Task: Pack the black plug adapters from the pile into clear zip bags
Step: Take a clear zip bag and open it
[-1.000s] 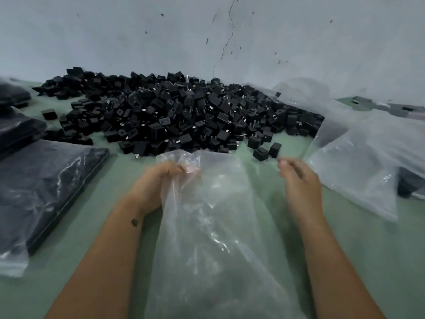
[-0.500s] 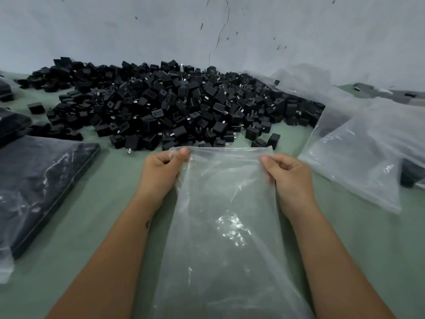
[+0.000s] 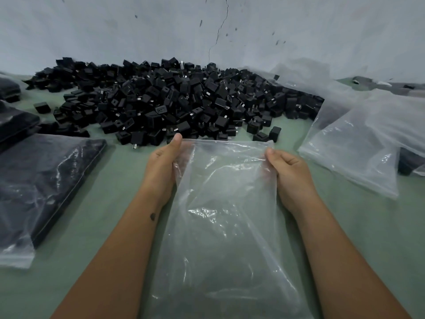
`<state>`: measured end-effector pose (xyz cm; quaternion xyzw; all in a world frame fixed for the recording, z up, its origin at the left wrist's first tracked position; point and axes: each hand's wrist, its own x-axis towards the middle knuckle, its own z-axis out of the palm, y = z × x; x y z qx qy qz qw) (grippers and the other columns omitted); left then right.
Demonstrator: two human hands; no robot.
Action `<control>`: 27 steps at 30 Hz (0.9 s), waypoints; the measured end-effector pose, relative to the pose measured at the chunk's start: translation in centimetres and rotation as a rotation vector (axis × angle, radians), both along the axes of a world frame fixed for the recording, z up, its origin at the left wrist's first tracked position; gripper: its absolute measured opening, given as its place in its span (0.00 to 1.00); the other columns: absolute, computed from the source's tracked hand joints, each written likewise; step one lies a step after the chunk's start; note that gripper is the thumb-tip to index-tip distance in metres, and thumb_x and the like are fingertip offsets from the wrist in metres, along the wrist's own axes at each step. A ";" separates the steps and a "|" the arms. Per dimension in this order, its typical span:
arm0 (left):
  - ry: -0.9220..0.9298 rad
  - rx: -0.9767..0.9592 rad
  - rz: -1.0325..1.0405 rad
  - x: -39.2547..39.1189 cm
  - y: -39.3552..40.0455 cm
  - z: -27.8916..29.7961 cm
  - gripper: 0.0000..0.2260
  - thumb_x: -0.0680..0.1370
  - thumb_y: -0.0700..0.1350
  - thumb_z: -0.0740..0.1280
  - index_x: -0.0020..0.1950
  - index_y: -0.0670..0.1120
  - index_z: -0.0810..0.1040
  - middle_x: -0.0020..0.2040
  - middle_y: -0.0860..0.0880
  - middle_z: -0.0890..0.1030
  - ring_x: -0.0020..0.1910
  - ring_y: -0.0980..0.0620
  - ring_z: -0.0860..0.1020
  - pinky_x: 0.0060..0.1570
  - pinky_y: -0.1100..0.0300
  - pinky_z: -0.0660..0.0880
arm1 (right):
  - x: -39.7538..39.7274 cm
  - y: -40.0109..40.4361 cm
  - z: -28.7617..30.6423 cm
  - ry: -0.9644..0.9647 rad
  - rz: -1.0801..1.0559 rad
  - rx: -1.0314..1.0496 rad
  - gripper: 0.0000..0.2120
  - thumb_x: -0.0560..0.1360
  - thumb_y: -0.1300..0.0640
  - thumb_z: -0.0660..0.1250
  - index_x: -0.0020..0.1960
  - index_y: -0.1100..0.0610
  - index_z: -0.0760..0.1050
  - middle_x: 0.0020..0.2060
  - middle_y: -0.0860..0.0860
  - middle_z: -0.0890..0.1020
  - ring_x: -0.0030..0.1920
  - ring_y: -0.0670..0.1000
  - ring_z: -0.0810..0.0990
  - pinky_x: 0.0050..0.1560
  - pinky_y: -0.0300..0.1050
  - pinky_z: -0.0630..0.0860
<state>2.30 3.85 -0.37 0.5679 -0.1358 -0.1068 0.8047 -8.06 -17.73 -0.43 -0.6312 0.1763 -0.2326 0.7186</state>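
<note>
Both hands hold an empty bag at the pile's edge

Broadly, a pale green tabletop (image 3: pixel 110 203) runs back to a grey, cracked wall (image 3: pixel 161 26). Across the far half of it lies the pile of black plug adapters (image 3: pixel 174 102), heaped loosely and reaching almost to the wall, with a few strays at its near edge. At the left lies a filled zip bag (image 3: pixel 43 180) of dark contents, flat on the tabletop, with more dark bags behind it. On the right is a loose stack of empty clear bags (image 3: pixel 358 143), partly covering the pile's right end. In the middle, just this side of the pile, is the clear zip bag (image 3: pixel 225 222) being worked on: it lies lengthwise toward the person, mouth end nearest the adapters, and looks empty. The left hand (image 3: pixel 162 164) grips its upper left corner, thumb laid along the top edge and the other fingers hidden under the plastic. The right hand (image 3: pixel 291 171) pinches the upper right corner with curled fingers.
</note>
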 end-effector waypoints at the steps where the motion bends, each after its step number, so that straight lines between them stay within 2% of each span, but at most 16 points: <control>1: 0.025 -0.005 0.053 0.1 -0.2 0.0 0.16 0.78 0.52 0.66 0.50 0.40 0.84 0.42 0.45 0.85 0.42 0.52 0.84 0.44 0.64 0.78 | 0.0 -0.1 0.0 0.001 -0.027 -0.008 0.08 0.74 0.55 0.70 0.40 0.58 0.83 0.37 0.54 0.83 0.36 0.50 0.80 0.37 0.40 0.77; 3: 0.059 -0.013 0.159 0.2 -0.3 0.0 0.12 0.79 0.47 0.67 0.41 0.43 0.84 0.33 0.49 0.81 0.31 0.57 0.79 0.39 0.66 0.76 | 0.0 -0.2 -0.1 -0.005 -0.065 -0.005 0.05 0.72 0.58 0.73 0.40 0.59 0.82 0.36 0.55 0.81 0.36 0.51 0.79 0.39 0.42 0.77; 5: 0.086 -0.023 0.213 0.3 -0.3 0.0 0.10 0.79 0.43 0.68 0.39 0.43 0.83 0.32 0.49 0.80 0.29 0.58 0.77 0.35 0.67 0.76 | 0.0 -0.1 -0.1 -0.029 -0.076 0.017 0.03 0.71 0.61 0.73 0.39 0.59 0.82 0.36 0.56 0.79 0.37 0.52 0.77 0.41 0.44 0.78; 7: 0.119 -0.056 0.181 0.5 -0.1 0.0 0.08 0.79 0.42 0.68 0.43 0.40 0.82 0.34 0.48 0.81 0.32 0.55 0.79 0.37 0.64 0.78 | 0.0 0.1 -0.1 -0.056 -0.074 0.019 0.03 0.72 0.62 0.72 0.40 0.58 0.81 0.38 0.58 0.79 0.38 0.53 0.77 0.43 0.44 0.78; 9: 0.150 -0.092 0.105 0.9 0.3 0.2 0.10 0.80 0.44 0.66 0.46 0.39 0.82 0.38 0.45 0.81 0.37 0.51 0.80 0.43 0.58 0.80 | 0.1 0.2 -0.1 -0.085 -0.055 0.041 0.03 0.73 0.62 0.71 0.41 0.58 0.81 0.37 0.56 0.80 0.38 0.50 0.79 0.43 0.43 0.79; 12: 0.205 -0.125 0.032 1.2 0.5 0.4 0.12 0.81 0.47 0.63 0.50 0.39 0.81 0.44 0.43 0.80 0.43 0.46 0.79 0.54 0.51 0.77 | 0.2 0.4 0.0 -0.100 -0.026 0.128 0.05 0.76 0.61 0.68 0.42 0.58 0.82 0.37 0.52 0.84 0.37 0.48 0.82 0.41 0.41 0.79; 14: 0.212 -0.067 0.067 1.4 0.3 0.2 0.14 0.81 0.49 0.63 0.54 0.38 0.80 0.47 0.41 0.81 0.48 0.43 0.79 0.59 0.47 0.75 | 0.2 0.5 0.0 -0.084 -0.037 0.148 0.07 0.77 0.60 0.67 0.42 0.57 0.82 0.37 0.52 0.85 0.38 0.48 0.82 0.41 0.41 0.80; 16: 0.182 0.060 0.092 1.3 0.3 0.4 0.18 0.79 0.55 0.66 0.52 0.40 0.82 0.48 0.40 0.82 0.47 0.41 0.79 0.56 0.46 0.75 | 0.3 0.3 -0.1 -0.071 -0.092 0.138 0.08 0.78 0.59 0.65 0.42 0.55 0.81 0.34 0.51 0.83 0.36 0.47 0.80 0.42 0.42 0.79; 18: 0.160 0.215 0.006 0.7 0.3 0.6 0.28 0.74 0.64 0.67 0.54 0.38 0.81 0.52 0.37 0.83 0.48 0.38 0.78 0.55 0.43 0.74 | 0.3 0.0 -0.1 -0.083 -0.145 0.131 0.08 0.79 0.58 0.64 0.42 0.54 0.79 0.30 0.48 0.80 0.33 0.46 0.77 0.41 0.43 0.76; 19: 0.148 0.271 -0.050 0.3 0.3 0.6 0.31 0.72 0.65 0.67 0.55 0.37 0.81 0.52 0.37 0.83 0.48 0.37 0.79 0.53 0.43 0.76 | 0.3 -0.2 -0.1 -0.094 -0.160 0.138 0.07 0.79 0.58 0.64 0.44 0.54 0.78 0.30 0.48 0.80 0.32 0.46 0.78 0.41 0.42 0.76; 21: 0.092 0.305 -0.063 -0.3 0.1 0.4 0.26 0.75 0.59 0.68 0.51 0.35 0.80 0.42 0.40 0.82 0.39 0.42 0.79 0.43 0.51 0.77 | 0.3 -0.3 0.1 -0.112 -0.128 0.192 0.07 0.80 0.56 0.63 0.46 0.55 0.79 0.32 0.49 0.82 0.33 0.46 0.80 0.39 0.42 0.78; 22: 0.055 0.296 -0.005 -0.5 -0.1 0.4 0.20 0.77 0.55 0.69 0.48 0.36 0.80 0.39 0.42 0.80 0.36 0.46 0.77 0.40 0.55 0.76 | 0.3 -0.2 0.2 -0.105 -0.072 0.221 0.08 0.80 0.55 0.62 0.48 0.56 0.79 0.35 0.52 0.84 0.36 0.48 0.82 0.39 0.43 0.80; 24: -0.006 0.273 0.204 -0.5 -0.1 0.5 0.11 0.80 0.50 0.66 0.48 0.43 0.81 0.39 0.43 0.76 0.38 0.49 0.73 0.44 0.55 0.74 | 0.2 -0.2 0.5 -0.023 0.084 0.193 0.12 0.80 0.51 0.61 0.53 0.57 0.79 0.41 0.56 0.85 0.40 0.53 0.83 0.41 0.46 0.82; 26: -0.032 0.190 0.405 -0.2 0.2 0.6 0.08 0.82 0.49 0.63 0.47 0.48 0.79 0.41 0.47 0.76 0.42 0.52 0.74 0.49 0.55 0.74 | 0.0 0.0 0.6 0.106 0.225 0.022 0.13 0.78 0.49 0.63 0.53 0.57 0.80 0.42 0.55 0.85 0.41 0.53 0.83 0.41 0.44 0.81; 27: -0.027 0.142 0.497 0.0 0.5 0.7 0.08 0.82 0.49 0.62 0.46 0.50 0.78 0.40 0.52 0.77 0.41 0.57 0.75 0.49 0.60 0.75 | -0.1 0.1 0.5 0.151 0.277 -0.075 0.12 0.76 0.49 0.66 0.52 0.56 0.81 0.42 0.54 0.85 0.41 0.52 0.83 0.42 0.43 0.81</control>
